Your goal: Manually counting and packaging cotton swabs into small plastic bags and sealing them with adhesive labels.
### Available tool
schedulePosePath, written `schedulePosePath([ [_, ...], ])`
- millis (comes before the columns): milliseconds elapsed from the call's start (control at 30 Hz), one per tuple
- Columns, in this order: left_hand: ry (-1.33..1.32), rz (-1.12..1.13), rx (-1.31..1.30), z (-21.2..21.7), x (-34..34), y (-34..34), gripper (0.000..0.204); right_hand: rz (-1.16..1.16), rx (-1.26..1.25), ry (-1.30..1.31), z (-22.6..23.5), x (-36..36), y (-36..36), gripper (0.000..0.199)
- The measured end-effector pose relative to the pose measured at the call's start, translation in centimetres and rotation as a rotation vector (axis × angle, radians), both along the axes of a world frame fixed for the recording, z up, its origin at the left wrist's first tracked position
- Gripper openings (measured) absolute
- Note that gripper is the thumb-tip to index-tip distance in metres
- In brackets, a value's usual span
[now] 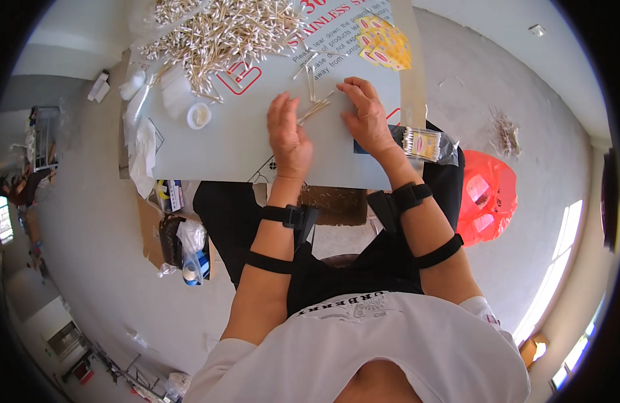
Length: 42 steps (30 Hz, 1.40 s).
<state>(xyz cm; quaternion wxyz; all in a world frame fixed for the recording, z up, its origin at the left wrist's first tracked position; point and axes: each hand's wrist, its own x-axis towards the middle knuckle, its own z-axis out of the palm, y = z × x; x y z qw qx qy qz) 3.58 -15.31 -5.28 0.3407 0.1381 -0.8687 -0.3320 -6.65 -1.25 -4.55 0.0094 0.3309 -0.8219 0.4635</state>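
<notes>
Both hands flat-ish on grey board, left hand (288,134) and right hand (368,115) loosely spread, corralling a small cotton swab bundle (315,109) between them, big pile (216,33) at 11 o'clock; swabs look light, thin, roll-prone, best pinched mid-shaft

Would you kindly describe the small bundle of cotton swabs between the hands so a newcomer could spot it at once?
Start at the grey board on the person's lap, with its big heap of loose swabs at the far end. Nearer the person, the left hand and right hand rest on the board; the small bundle lies between them. Unlike the heap, it is few sticks, roughly aligned.
</notes>
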Motion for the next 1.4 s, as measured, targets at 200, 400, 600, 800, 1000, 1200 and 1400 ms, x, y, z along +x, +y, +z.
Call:
schedulePosePath([
  [200, -0.257, 0.13, -0.152, 1.3, 1.0, -0.1, 0.045, 0.074, 0.098, 0.058, 1.0, -0.9, -0.4, 0.048],
  [400, -0.241, 0.093, -0.126, 0.7, 0.9, 1.6, 0.044, 0.073, 0.119, 0.051, 0.6, -0.1, -0.2, 0.033],
  [600, -0.16, 0.01, -0.085, 0.2, 1.1, 2.4, 0.04, 0.045, 0.081, 0.035, 0.6, 1.9, 1.1, 0.025],
  [800, -0.088, -0.054, -0.053, 0.2, 1.5, 2.1, 0.04, 0.024, 0.025, -0.029, 0.8, 2.6, 1.9, 0.024],
  [1000, -0.08, -0.052, -0.057, 0.2, 1.8, 2.0, 0.037, 0.01, -0.004, -0.037, 0.7, 2.8, 1.9, 0.026],
  [1200, -0.128, -0.018, -0.06, 0.9, 1.2, 2.7, 0.031, -0.161, 0.039, -0.165, 1.5, 0.9, -0.9, 0.021],
  [1400, -0.183, -0.051, -0.129, 0.8, 1.3, 2.8, 0.027, -0.215, 0.342, 0.043, 1.8, -0.7, -5.7, 0.028],
])
